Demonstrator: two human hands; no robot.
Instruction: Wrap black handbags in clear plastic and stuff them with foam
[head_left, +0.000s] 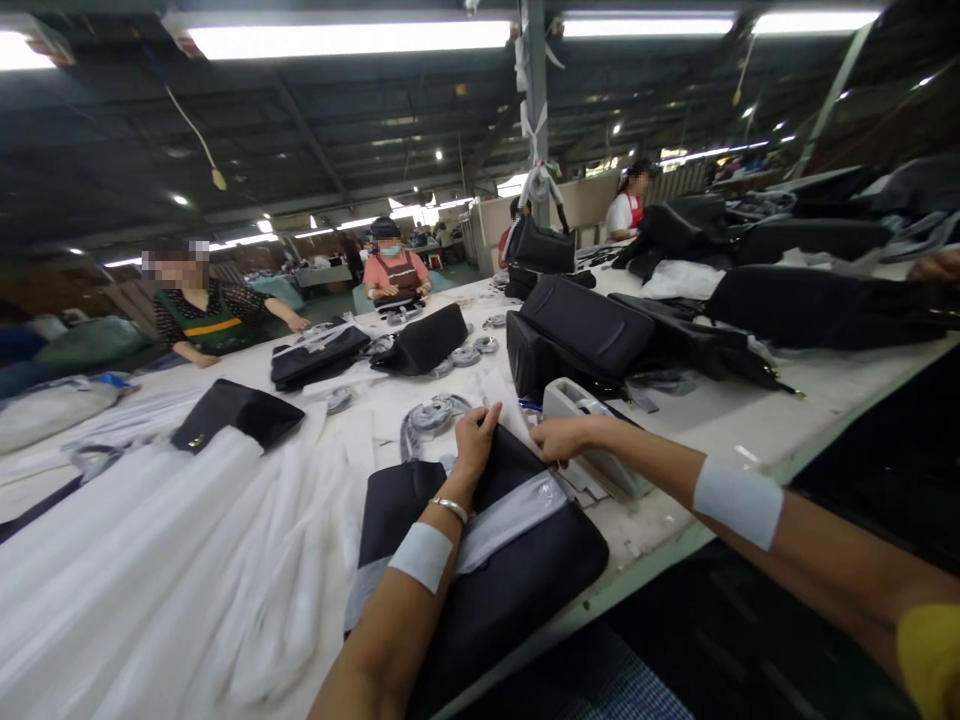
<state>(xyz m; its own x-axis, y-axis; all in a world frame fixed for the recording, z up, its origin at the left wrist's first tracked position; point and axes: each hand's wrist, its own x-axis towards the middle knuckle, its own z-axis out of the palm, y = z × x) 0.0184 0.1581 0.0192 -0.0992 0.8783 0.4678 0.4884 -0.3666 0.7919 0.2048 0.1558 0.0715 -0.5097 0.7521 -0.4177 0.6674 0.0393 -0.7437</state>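
Note:
A black handbag (551,565) lies in front of me near the table's edge, with a strip of clear wrap (517,515) across it. My left hand (476,445), wearing a bracelet (450,508), is closed on the bag's far edge. My right hand (562,438) is closed too, its fingertips low beside the bag's far right corner; what they pinch is hidden. Just behind that hand stands a grey tape dispenser (574,398). A wrapped strap (431,420) lies coiled beyond my left hand. White patches cover part of both forearms.
White sheets of wrap (172,560) spread over the left of the table (694,420). Black bags (589,325) pile up to the right, and another bag (238,413) lies at left. Across the table work a person in a green apron (217,315) and one in a brown apron (397,275).

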